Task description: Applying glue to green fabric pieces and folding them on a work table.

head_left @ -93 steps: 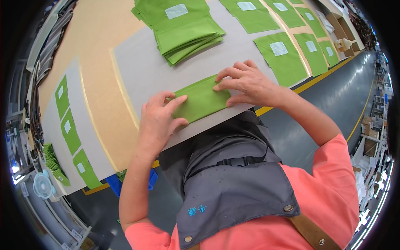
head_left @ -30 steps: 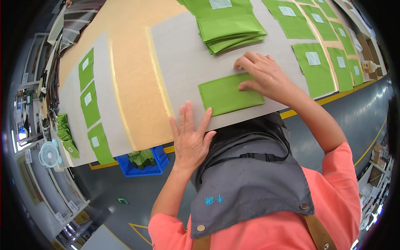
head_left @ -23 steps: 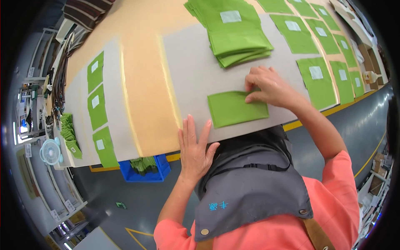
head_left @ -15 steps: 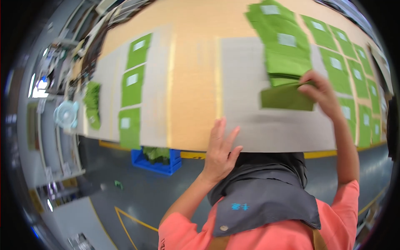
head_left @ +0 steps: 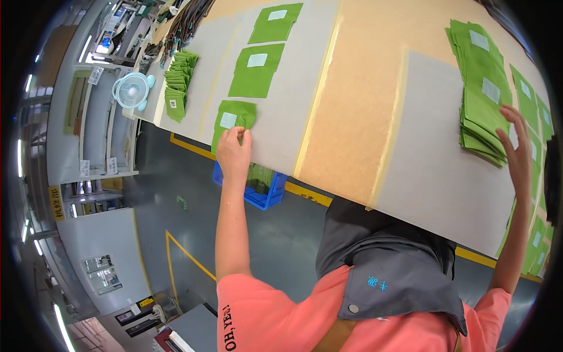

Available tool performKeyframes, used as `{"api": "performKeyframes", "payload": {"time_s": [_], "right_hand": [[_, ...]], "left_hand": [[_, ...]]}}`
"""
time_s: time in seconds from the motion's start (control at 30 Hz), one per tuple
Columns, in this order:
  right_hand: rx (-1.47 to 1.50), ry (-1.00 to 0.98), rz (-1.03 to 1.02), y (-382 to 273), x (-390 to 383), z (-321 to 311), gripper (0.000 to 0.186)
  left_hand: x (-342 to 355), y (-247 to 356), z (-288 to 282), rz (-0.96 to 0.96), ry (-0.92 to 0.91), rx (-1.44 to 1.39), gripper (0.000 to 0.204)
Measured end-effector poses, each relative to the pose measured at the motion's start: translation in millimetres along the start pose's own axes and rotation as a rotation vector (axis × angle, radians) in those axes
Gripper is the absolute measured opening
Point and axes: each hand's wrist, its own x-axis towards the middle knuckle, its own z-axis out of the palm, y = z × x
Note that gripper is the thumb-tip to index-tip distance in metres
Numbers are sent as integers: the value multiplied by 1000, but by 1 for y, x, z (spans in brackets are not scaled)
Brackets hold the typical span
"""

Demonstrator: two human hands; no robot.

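Note:
At the left part of the table, my left hand (head_left: pixel 233 154) pinches the edge of a green fabric piece (head_left: pixel 223 134) with a pale label patch. The cloth puckers by my fingertips. Two similar green pieces, a middle one (head_left: pixel 253 79) and a far one (head_left: pixel 275 28), lie flat beyond it in a row. Over on the right, my right hand (head_left: pixel 517 146) is open, thumb and fingers apart, beside a fanned stack of green fabric pieces (head_left: pixel 478 117). Nothing shows in its grasp.
Several green pieces (head_left: pixel 535 234) lie in rows at the far right. A bunched green pile (head_left: pixel 178 82) and a pale blue fan (head_left: pixel 131 91) are at the table's left end. A blue crate (head_left: pixel 271 196) holding dark green cloth stands below the table edge.
My left hand has moved from the near table edge to the left green piece and gripped it. My right hand has let go of the dark green piece. The view has turned left.

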Motion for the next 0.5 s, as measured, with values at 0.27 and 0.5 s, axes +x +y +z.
{"api": "performKeyframes", "payload": {"time_s": [0.27,0.5], "right_hand": [[214,-160,-86,-112,-43,19,38],[190,-42,-365,-172,-82,82,53]], "left_hand": [[-16,61,-25,-152,-207,-412,19],[-36,184,-45,-213,-851,-1121,22]]}}
